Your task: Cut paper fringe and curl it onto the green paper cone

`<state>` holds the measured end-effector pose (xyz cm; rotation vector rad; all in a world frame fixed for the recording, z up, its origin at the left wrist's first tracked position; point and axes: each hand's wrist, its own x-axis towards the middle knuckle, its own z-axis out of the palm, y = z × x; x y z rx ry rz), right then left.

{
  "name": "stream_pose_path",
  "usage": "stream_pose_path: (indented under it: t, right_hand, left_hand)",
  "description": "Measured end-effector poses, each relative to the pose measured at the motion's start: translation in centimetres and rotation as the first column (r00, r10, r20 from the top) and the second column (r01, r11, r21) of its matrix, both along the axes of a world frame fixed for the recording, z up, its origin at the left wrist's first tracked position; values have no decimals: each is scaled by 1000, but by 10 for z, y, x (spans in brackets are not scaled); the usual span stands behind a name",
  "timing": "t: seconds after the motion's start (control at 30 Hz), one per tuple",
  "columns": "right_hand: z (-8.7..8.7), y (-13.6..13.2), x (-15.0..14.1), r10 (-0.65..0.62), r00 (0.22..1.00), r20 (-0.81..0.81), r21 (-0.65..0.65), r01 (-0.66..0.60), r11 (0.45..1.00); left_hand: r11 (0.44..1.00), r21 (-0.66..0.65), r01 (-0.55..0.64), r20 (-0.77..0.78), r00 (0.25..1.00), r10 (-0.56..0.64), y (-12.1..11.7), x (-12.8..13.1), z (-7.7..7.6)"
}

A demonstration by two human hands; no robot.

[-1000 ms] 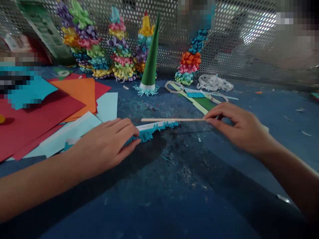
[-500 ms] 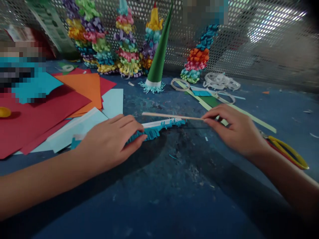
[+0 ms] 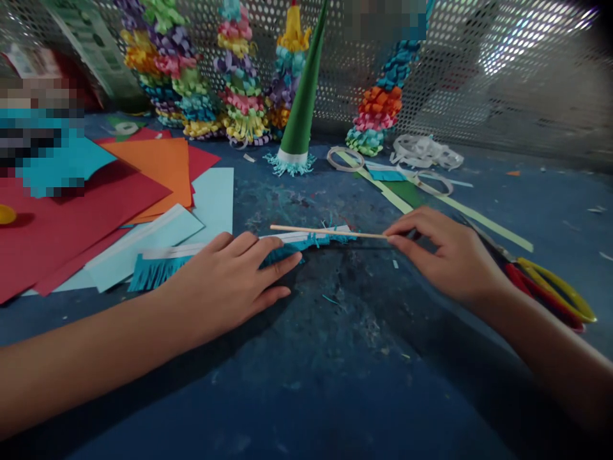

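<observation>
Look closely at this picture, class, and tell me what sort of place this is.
Most likely a paper-craft workspace, perhaps an art room: curled-paper towers stand against a perforated metal screen, sheets of coloured paper lie spread out, the left hand rests on a fringed teal paper strip, and the right hand pinches a wooden stick.

The fringed paper strip (image 3: 163, 268) is teal with a white upper band. The wooden stick (image 3: 325, 231) is pale tan. The paper cone (image 3: 299, 121) is green, with a white band and teal fringe at its base. The curled paper tower (image 3: 242, 83) shows repeating bands of pink, yellow, green and violet. The large sheet (image 3: 71, 236) is red; the smaller sheet (image 3: 153, 169) is orange. The scissors (image 3: 550, 291) have red and yellow handles. The work surface (image 3: 335, 370) is dark blue with pale flecks. The metal screen (image 3: 479, 108) is silver, patterned with round holes.
</observation>
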<state>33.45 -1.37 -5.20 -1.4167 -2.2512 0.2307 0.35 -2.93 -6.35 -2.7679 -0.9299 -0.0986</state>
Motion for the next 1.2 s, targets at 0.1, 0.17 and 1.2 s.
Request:
stream_pose_path:
  t: [0.1, 0.17, 1.2]
  right_hand:
    - [-4, -2, -8, 56, 998, 19, 12, -56, 998]
    - [-6, -3, -14, 112, 993, 38, 52, -114, 992]
    - [-3, 11, -98, 530, 790, 306, -66, -538, 840]
  left_hand:
    - [992, 90, 86, 42, 995, -90, -10, -8, 9]
    - [983, 113, 146, 143, 976, -161, -14, -16, 17]
    - [957, -262, 122, 263, 963, -51, 25, -4, -4]
